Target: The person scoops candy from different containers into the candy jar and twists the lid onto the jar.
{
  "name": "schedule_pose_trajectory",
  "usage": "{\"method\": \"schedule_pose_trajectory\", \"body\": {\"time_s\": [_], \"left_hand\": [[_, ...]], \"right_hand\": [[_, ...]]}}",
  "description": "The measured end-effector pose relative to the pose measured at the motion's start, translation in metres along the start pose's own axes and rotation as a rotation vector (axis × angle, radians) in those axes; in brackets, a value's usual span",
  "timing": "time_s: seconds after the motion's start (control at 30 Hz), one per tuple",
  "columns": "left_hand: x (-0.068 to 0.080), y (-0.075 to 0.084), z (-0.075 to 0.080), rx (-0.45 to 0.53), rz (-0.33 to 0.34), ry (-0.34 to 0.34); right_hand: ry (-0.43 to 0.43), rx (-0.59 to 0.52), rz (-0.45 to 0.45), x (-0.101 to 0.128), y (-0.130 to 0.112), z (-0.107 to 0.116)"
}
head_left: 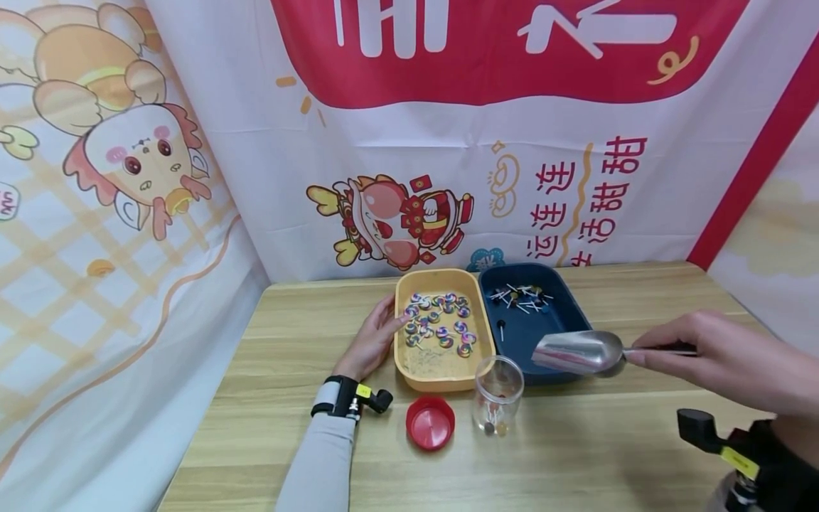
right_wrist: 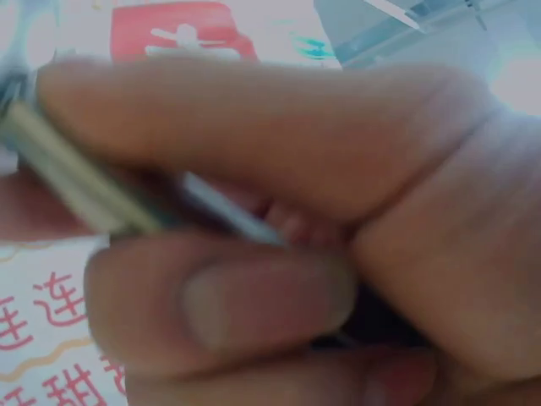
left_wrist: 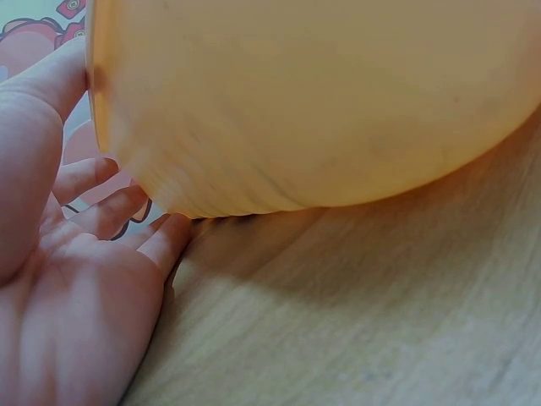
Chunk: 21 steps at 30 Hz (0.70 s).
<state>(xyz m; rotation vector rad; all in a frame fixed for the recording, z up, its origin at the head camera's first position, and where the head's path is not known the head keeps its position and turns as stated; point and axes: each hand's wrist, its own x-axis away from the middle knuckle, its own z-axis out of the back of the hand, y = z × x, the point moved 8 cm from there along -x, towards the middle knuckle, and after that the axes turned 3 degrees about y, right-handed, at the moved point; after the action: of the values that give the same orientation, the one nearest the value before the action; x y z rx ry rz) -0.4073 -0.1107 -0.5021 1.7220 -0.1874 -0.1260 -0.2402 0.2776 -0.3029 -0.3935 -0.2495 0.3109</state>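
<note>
The wood-grain desk is backed by a printed cloth, where the sideways red characters 连连 and 甜甜 can be read. Near the back edge, the yellow tray of swirl lollipops is gripped at its left rim by the left hand; a navy tray is set alongside. A metal scoop is pinched in the right hand. Bare wood is left before the clear jar.

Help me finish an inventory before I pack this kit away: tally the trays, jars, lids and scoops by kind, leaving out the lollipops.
Trays: 2, the yellow tray and the blue tray
Clear jar: 1
Red lid: 1
Metal scoop, held in the right hand: 1
Total: 5
</note>
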Motion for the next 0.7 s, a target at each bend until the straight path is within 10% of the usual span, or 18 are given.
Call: {"method": "schedule_pose_trajectory", "body": {"time_s": [0.7], "left_hand": [[0.0, -0.001, 0.001, 0.008, 0.022, -0.002]], "right_hand": [[-0.045, 0.044, -0.146, -0.085, 0.018, -0.045]]}}
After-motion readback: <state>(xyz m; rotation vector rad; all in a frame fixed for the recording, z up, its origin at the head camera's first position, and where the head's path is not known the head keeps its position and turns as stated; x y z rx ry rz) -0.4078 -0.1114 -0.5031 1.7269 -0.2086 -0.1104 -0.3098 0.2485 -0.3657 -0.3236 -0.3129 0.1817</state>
